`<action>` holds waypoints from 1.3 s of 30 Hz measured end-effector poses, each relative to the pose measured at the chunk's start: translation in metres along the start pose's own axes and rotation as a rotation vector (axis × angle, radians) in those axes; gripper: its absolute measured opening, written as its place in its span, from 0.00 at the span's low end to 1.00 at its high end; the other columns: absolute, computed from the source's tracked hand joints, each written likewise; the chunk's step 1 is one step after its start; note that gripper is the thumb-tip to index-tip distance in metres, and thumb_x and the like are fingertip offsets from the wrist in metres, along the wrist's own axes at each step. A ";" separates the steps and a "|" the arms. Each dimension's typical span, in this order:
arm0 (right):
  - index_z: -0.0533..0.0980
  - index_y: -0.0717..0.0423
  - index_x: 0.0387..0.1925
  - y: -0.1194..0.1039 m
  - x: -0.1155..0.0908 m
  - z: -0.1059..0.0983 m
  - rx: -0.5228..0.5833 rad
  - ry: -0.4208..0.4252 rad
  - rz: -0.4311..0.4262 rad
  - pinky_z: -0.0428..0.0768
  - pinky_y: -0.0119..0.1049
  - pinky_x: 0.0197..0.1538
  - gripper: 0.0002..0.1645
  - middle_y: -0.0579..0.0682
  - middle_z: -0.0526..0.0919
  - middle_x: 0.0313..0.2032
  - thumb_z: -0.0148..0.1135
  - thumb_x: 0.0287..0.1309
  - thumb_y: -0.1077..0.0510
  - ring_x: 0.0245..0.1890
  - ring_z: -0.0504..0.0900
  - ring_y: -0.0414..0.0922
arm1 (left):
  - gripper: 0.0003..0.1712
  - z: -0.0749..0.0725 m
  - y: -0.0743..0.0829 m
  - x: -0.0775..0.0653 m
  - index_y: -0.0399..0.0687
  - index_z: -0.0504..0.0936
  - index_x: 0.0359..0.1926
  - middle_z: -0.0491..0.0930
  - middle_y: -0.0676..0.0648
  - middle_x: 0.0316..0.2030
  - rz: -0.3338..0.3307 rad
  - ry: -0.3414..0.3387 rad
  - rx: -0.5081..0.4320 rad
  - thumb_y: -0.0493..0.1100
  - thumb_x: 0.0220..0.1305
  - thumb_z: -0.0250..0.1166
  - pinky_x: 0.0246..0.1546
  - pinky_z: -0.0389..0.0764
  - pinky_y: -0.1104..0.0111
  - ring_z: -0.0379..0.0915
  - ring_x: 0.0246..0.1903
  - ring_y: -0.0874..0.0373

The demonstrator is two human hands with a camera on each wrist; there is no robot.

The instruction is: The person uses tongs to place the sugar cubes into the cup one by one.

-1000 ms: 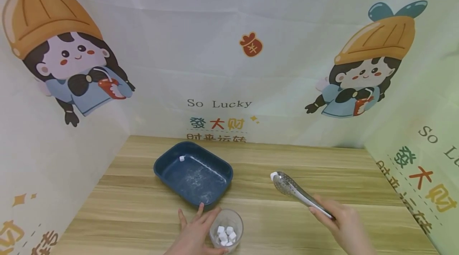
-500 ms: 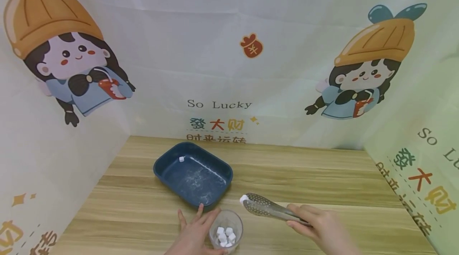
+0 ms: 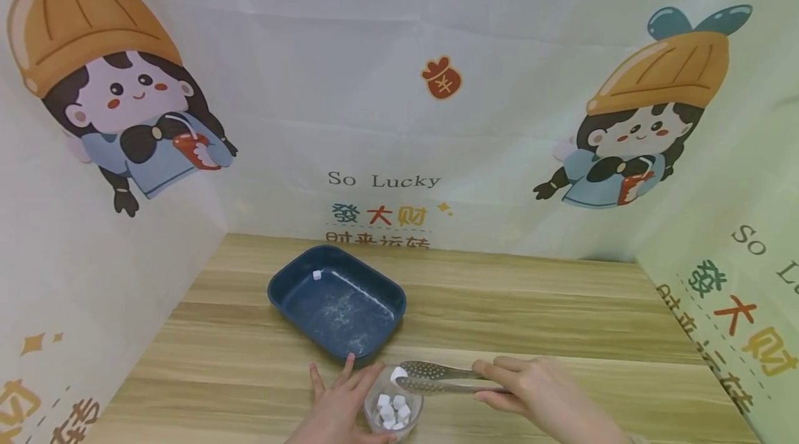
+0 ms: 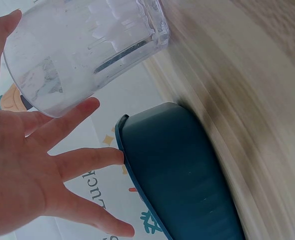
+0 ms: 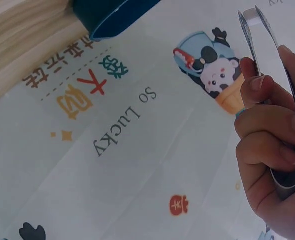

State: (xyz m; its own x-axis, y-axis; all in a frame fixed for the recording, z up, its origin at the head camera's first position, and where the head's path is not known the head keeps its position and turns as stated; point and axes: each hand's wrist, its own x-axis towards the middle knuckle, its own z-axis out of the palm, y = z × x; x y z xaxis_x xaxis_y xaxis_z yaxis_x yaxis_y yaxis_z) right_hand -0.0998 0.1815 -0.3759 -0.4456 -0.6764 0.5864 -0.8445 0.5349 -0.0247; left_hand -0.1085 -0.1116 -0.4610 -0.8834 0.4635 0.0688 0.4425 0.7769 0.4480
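Observation:
A clear cup with several small white cubes in it stands at the front of the table. My left hand holds it between thumb and index finger, the other fingers spread out; one fingertip touches the dark blue dish. With its fingers curled round metal tongs, my right hand comes in from the right. The perforated tong tips pinch one white cube over the mouth of the cup. The right wrist view also shows this pinched cube.
Behind the cup, the dish holds a single white cube near its far left corner. A wood-grain table lies under everything. Printed cloth hangs behind and along both sides.
My right hand has carried the tongs and their cube left and toward me, from out over the table to above the cup. The left hand, cup and dish have stayed put.

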 end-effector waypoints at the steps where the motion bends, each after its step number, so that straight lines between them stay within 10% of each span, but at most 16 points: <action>1: 0.79 0.51 0.38 0.000 0.001 0.001 0.004 -0.007 -0.009 0.60 0.10 0.20 0.13 0.33 0.75 0.23 0.62 0.50 0.51 0.16 0.60 0.20 | 0.54 0.000 0.000 0.000 0.46 0.61 0.62 0.68 0.42 0.59 0.000 0.002 0.001 0.69 0.37 0.66 0.42 0.35 0.23 0.52 0.61 0.30; 39: 0.80 0.48 0.34 -0.003 0.011 0.015 -0.086 -0.119 -0.071 0.46 0.08 0.16 0.15 0.33 0.73 0.19 0.56 0.53 0.44 0.14 0.46 0.22 | 0.53 0.001 0.001 -0.003 0.49 0.61 0.62 0.68 0.47 0.59 0.008 0.021 0.060 0.69 0.37 0.65 0.44 0.37 0.24 0.53 0.61 0.33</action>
State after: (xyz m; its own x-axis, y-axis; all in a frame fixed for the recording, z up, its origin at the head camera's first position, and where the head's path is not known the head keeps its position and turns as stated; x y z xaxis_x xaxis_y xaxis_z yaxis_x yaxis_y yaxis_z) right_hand -0.1066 0.1651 -0.3811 -0.4225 -0.7665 0.4837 -0.8487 0.5219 0.0857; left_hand -0.1050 -0.1117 -0.4611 -0.8824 0.4614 0.0918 0.4578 0.7973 0.3933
